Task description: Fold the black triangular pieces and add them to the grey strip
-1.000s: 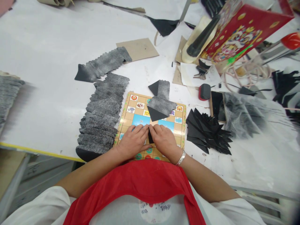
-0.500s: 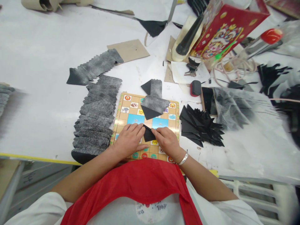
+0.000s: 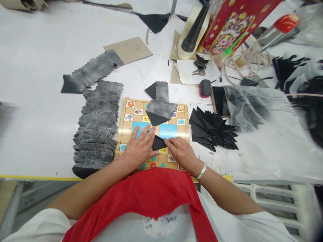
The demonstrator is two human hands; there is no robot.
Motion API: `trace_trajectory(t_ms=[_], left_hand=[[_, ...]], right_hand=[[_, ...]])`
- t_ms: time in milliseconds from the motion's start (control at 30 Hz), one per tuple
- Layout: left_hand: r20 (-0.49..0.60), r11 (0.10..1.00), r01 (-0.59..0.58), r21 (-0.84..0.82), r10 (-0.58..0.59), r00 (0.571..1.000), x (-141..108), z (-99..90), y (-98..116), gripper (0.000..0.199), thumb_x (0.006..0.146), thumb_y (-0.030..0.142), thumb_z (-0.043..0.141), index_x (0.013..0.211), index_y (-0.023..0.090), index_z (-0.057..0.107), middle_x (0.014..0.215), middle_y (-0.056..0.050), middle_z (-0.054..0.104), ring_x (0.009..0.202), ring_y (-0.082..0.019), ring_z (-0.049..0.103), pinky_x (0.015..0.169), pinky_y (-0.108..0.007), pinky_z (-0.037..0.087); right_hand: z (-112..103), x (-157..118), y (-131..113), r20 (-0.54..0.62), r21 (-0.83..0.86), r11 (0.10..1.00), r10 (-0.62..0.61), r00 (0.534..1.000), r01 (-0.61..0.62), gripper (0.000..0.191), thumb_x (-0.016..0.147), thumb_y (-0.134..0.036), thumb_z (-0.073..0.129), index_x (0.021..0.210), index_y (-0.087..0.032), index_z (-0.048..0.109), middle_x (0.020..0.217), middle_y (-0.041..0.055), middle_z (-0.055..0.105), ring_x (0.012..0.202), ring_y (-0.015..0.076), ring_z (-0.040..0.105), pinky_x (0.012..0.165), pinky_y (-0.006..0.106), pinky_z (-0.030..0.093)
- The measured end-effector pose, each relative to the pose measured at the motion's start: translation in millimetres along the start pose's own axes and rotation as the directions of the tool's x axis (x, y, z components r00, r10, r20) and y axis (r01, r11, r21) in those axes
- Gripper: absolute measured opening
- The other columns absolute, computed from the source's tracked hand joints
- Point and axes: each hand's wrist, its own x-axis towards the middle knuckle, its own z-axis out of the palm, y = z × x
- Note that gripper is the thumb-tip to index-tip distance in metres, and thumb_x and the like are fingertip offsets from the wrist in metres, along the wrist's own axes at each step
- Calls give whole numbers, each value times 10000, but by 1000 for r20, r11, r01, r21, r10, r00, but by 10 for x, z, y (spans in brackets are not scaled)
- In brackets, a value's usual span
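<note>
A small black leather-like piece [image 3: 158, 144] lies on the colourful printed board [image 3: 124, 138] in front of me; it looks folded along its upper edge. My left hand [image 3: 139, 145] rests flat with fingers spread, fingertips over the piece's left end. At its right corner, my right hand [image 3: 182, 152] has thumb and fingers closed on the edge. Just beyond them, a few black pieces with grey, scalloped backs [image 3: 163, 109] lie overlapped, partly on the board. Left of the board is a long stack of similar grey-backed pieces [image 3: 97, 126].
Right of the board lies a pile of pointed black pieces [image 3: 212, 131]. Behind it are a phone-like black slab [image 3: 220, 101], a small black-and-red case [image 3: 205, 88] and keys [image 3: 199, 72]. A red bag [image 3: 232, 27] and brown card [image 3: 132, 50] are farther back.
My left fingers have spread and stretched forward over the black piece, which now shows a narrower shape. My right hand stays at its right corner. The view has shifted slightly.
</note>
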Motion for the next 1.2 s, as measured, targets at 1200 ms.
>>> trace_trajectory(t_ms=[1200], left_hand=[[-47, 995, -29, -95, 25, 999, -22, 308, 411, 733, 822, 617, 458, 1343, 101, 436, 1413, -235, 377, 1308, -369, 353, 1057, -478, 299]], right_hand=[[-33, -279, 26, -18, 19, 1000, 23, 1000, -22, 311, 924, -194, 417, 1174, -91, 571, 986, 128, 592, 874, 215, 465, 781, 347, 411]])
